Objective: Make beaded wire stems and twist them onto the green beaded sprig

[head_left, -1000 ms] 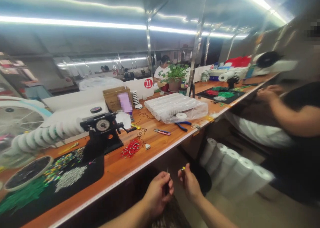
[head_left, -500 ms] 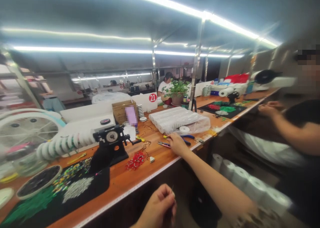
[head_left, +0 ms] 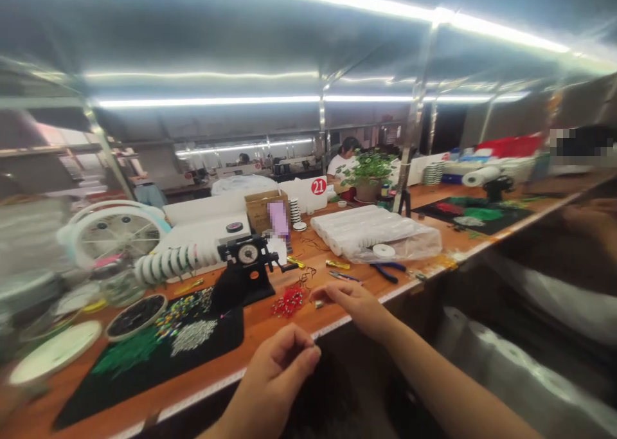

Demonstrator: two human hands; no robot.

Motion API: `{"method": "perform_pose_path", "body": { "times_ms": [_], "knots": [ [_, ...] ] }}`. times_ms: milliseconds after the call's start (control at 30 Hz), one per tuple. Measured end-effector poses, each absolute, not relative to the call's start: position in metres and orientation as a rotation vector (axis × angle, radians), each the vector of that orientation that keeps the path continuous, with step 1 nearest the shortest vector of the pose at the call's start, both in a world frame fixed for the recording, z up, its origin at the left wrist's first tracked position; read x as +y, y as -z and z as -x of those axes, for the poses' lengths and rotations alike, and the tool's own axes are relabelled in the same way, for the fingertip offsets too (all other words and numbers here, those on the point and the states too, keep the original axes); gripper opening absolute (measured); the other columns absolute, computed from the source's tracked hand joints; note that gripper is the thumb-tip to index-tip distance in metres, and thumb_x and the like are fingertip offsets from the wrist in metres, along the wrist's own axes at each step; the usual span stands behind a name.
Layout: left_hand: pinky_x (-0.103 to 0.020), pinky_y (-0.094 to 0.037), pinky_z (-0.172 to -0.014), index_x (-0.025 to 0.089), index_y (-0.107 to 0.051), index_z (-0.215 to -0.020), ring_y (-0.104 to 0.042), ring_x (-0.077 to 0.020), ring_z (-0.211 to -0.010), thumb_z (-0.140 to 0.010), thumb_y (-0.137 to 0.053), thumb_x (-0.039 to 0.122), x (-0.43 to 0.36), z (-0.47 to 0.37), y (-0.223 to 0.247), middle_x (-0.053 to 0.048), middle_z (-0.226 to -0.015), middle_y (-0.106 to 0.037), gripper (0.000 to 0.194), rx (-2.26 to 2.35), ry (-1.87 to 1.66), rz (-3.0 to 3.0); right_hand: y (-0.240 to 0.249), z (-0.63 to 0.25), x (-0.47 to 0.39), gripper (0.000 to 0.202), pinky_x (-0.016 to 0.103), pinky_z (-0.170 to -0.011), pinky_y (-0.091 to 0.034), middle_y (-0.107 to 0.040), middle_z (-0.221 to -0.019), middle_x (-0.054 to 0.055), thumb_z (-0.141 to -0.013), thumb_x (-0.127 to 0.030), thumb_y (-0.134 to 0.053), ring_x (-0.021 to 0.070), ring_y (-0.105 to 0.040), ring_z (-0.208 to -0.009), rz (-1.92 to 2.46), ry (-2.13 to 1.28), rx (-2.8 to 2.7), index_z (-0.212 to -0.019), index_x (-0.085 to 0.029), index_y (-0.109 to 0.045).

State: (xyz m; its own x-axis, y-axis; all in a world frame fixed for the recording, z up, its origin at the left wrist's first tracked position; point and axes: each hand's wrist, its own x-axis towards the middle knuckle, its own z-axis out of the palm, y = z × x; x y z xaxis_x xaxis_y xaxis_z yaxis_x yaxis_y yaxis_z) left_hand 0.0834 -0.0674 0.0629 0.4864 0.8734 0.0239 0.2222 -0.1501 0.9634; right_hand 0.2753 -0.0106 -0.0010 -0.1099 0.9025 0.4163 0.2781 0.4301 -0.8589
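My left hand [head_left: 272, 378] is in front of the bench edge, with thumb and fingertips pinched together. Whatever lies between them is too small to make out. My right hand [head_left: 359, 304] reaches over the edge of the bench, its fingers loosely stretched and holding nothing visible. Just under its fingertips is a small whitish piece [head_left: 319, 304]. Beside that lies a pile of red pieces with pale ends [head_left: 288, 301]. Behind the right hand are slim pliers [head_left: 344, 276], a yellow-wrapped object [head_left: 337, 265] and dark blue-handled pliers [head_left: 388, 270].
A black winding device with a dial [head_left: 248, 252] carries a row of white spools [head_left: 178, 262]. Beads, silver bits and green pieces lie on a black mat [head_left: 144, 387]. Plastic-wrapped white rolls [head_left: 366, 227] rest farther back. A co-worker's blurred arm [head_left: 588, 223] is at right.
My right hand has left the yellow-wrapped object and come back toward the bench edge, near the red pile. My left hand is higher, still pinched. The view has shifted left.
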Motion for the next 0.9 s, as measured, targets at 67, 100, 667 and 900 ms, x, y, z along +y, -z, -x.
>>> {"method": "perform_pose_path", "body": {
  "times_ms": [67,100,667,900],
  "knots": [
    [-0.023,-0.034,-0.056,0.018,-0.05,-0.068,-0.043,-0.0115,-0.057,-0.078,-0.06,0.037,-0.068,-0.077,-0.062,0.003,-0.059,-0.05,0.024,0.977,-0.771,-1.548,0.012,-0.25,-0.045,0.063,0.036,-0.076,-0.05,-0.068,-0.085,0.01,-0.09,-0.061,-0.024,0.0212,-0.064,-0.083,0.699,-1.198,-1.543,-0.095,-0.013,-0.065],
    [-0.023,-0.033,-0.054,0.018,-0.049,-0.068,-0.043,-0.0112,-0.054,-0.079,-0.059,0.038,-0.069,-0.074,-0.059,0.003,-0.056,-0.05,0.024,0.962,-0.777,-1.476,0.019,-0.238,-0.058,0.064,0.037,-0.076,-0.049,-0.067,-0.084,0.011,-0.084,-0.067,-0.033,0.0223,-0.064,-0.082,0.536,-1.404,-1.401,-0.095,-0.012,-0.064],
    [-0.015,-0.012,-0.037,0.017,-0.046,-0.068,-0.025,-0.0023,-0.038,-0.068,-0.07,0.034,-0.096,-0.029,0.002,0.008,-0.046,-0.042,0.029,1.041,-1.056,-0.858,0.027,-0.175,-0.096,0.024,0.023,-0.055,-0.035,-0.057,-0.058,0.0,-0.074,-0.037,-0.064,0.0117,-0.045,-0.055,0.949,-1.422,-1.302,-0.065,-0.014,-0.063],
    [-0.015,-0.009,-0.038,0.015,-0.047,-0.071,-0.021,-0.001,-0.04,-0.067,-0.072,0.028,-0.097,-0.024,0.013,0.008,-0.051,-0.04,0.028,0.868,-1.052,-0.608,0.038,-0.169,-0.09,0.022,0.02,-0.046,-0.029,-0.045,-0.049,-0.006,-0.07,-0.034,-0.067,0.0069,-0.032,-0.045,0.961,-1.513,-1.189,-0.062,-0.015,-0.06]
  ]
}}
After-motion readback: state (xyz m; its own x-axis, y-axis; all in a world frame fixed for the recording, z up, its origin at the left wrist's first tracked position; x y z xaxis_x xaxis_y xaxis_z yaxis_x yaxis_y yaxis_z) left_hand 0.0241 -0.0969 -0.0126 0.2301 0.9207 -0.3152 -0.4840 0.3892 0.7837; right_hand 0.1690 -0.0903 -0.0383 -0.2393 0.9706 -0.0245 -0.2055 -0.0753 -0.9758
